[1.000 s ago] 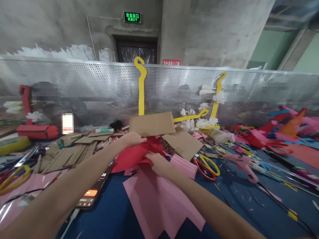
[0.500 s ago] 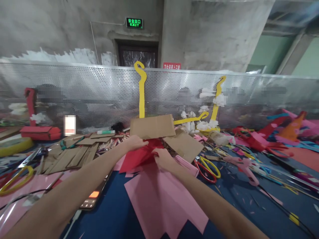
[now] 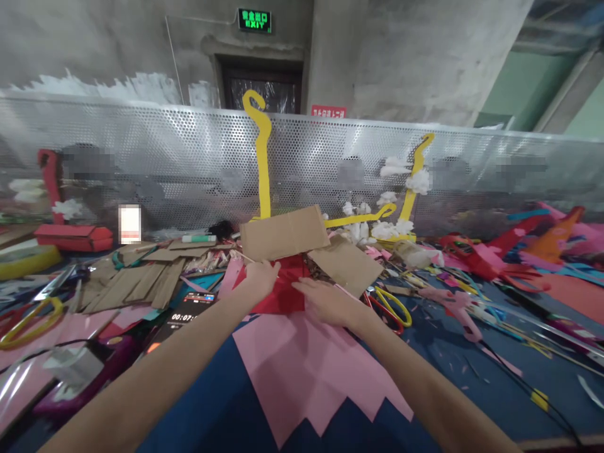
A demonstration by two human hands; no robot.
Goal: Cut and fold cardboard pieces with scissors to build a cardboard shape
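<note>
1. Currently, your left hand (image 3: 258, 280) is at the left side of the red paper (image 3: 289, 290), its fingers curled; whether they pinch the paper, you cannot tell from this view.
2. Your right hand (image 3: 328, 303) lies against the paper's right side, fingers stretched toward your left hand and slightly apart; its thumb is hidden.
3. The red paper sits between your hands, just in front of the box-like cardboard (image 3: 285, 234) and above the far edge of the pink paper (image 3: 316, 371), whose near edge is cut in zigzags.
4. Behind that cardboard, a yellow strip (image 3: 263, 163) stands upright with a hooked top.
5. To the right of the cardboard lies a flat brown piece (image 3: 348, 265), with the scissors (image 3: 396, 307) near your right hand and a pink glue gun (image 3: 460, 308) farther right.
6. On your left, the phone (image 3: 189, 314) shows a timer beside your forearm, and brown strips (image 3: 134, 283) lie beyond it.
7. All this rests on the blue table (image 3: 202, 402).
</note>
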